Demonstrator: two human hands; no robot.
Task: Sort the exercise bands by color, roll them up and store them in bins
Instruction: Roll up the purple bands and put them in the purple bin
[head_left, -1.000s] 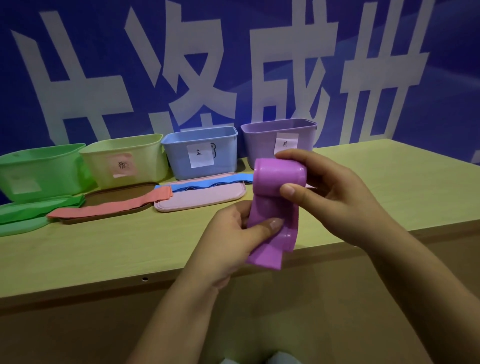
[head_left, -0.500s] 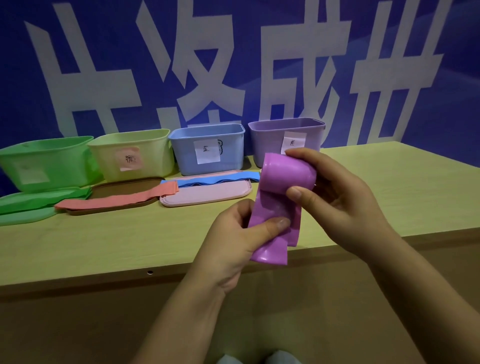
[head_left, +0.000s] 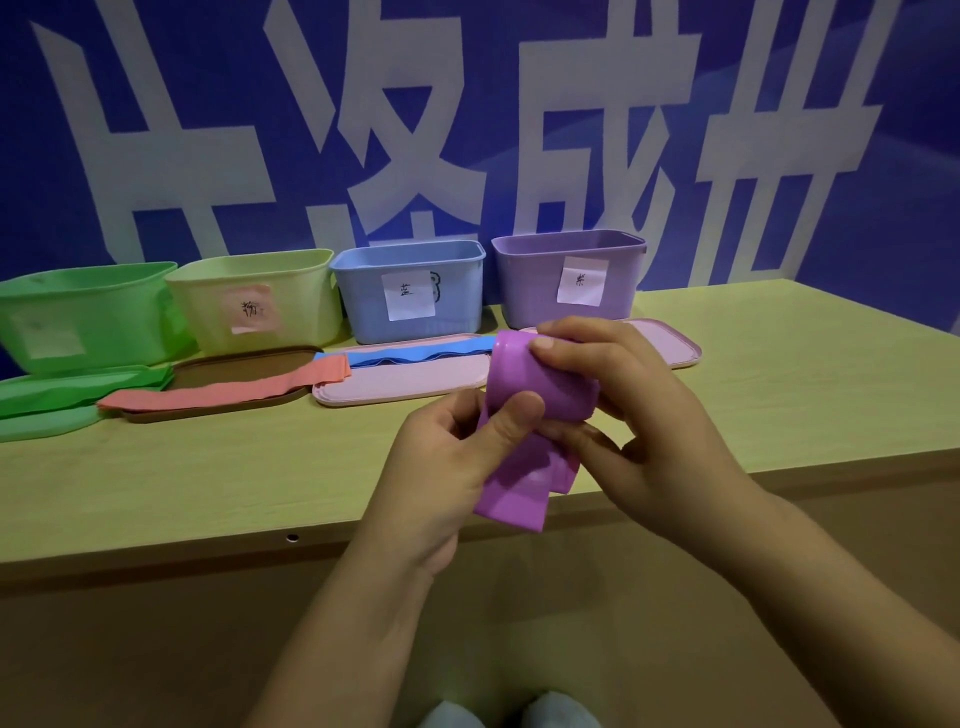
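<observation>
Both hands hold the purple band (head_left: 540, 384) above the near edge of the table (head_left: 208, 478): the right hand (head_left: 639, 410) grips the rolled part with curled fingers, and the left hand (head_left: 441, 467) pinches the loose tail under its thumb. Behind stand the green bin (head_left: 88, 317), the yellow bin (head_left: 260, 306), the blue bin (head_left: 410, 291) and the purple bin (head_left: 566, 275) in a row. The green band (head_left: 78, 389), the red band (head_left: 223, 389) and the blue band (head_left: 415, 353) lie flat on lids before them.
</observation>
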